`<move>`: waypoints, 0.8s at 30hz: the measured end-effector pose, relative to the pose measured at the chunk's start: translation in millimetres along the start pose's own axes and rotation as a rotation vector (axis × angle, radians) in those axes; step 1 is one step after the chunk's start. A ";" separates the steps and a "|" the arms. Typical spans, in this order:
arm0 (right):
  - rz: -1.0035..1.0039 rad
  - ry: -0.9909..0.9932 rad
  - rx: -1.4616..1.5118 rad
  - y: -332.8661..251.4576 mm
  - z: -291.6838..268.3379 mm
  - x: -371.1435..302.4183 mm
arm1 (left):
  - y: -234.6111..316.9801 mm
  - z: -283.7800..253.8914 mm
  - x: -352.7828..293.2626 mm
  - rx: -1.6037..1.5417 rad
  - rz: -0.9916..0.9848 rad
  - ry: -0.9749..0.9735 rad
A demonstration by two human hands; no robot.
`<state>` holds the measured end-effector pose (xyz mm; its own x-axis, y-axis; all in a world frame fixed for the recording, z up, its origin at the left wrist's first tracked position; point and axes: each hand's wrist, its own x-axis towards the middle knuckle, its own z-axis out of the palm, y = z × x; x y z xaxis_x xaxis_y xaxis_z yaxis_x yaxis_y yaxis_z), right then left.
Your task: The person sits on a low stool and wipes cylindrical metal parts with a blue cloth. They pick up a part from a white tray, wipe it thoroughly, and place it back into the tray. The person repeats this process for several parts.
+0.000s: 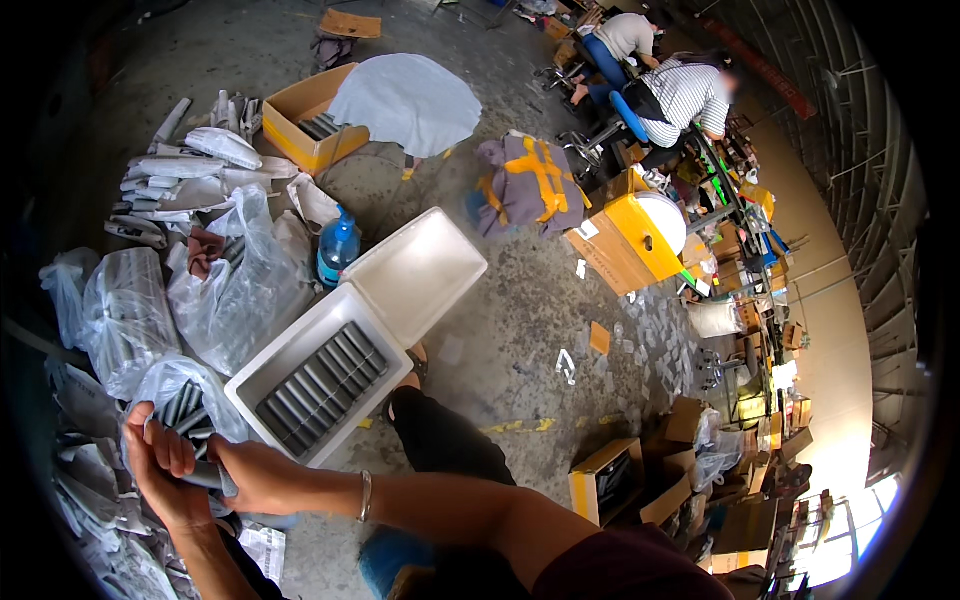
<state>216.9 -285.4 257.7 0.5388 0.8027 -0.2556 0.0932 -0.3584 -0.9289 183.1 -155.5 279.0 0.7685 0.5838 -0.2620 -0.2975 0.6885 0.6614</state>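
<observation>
At the lower left, my left hand (162, 470) and my right hand (262, 480) are both closed around one grey cylinder (208, 476); the fingers hide part of it. A clear plastic bag (220, 395) holding more grey cylinders (182, 408) lies just beyond my hands. To their right stands a white foam box (375, 425), with several dark grey cylinders (325, 385) lying side by side in rows inside. Its white lid (425, 275) rests at the box's far right side. On my right wrist is a light bracelet (366, 497).
Stuffed clear bags (130, 310) and paper-wrapped bundles (180, 180) fill the left side. A blue bottle (338, 247) stands behind the foam box. Farther off are an open carton (300, 145), a taped grey bundle (530, 185) and a yellow carton (630, 240). Two people (685, 100) sit working at the right.
</observation>
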 end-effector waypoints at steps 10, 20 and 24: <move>-0.243 0.087 0.074 5.1 3.7 -5.6 | -5.2 0.4 -8.1 0.078 -0.009 -0.237; -0.104 -0.001 0.170 -4.3 -4.3 0.2 | -3.6 18.6 -10.3 -0.004 -0.053 -0.119; -0.010 -0.525 0.745 -8.8 -23.3 -8.6 | -0.3 4.3 -5.8 -0.238 -0.113 -0.758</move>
<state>231.0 -300.2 274.3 0.0737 0.9833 -0.1667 -0.5677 -0.0961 -0.8176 181.2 -161.0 283.3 0.9516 0.1126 0.2861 -0.2416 0.8492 0.4695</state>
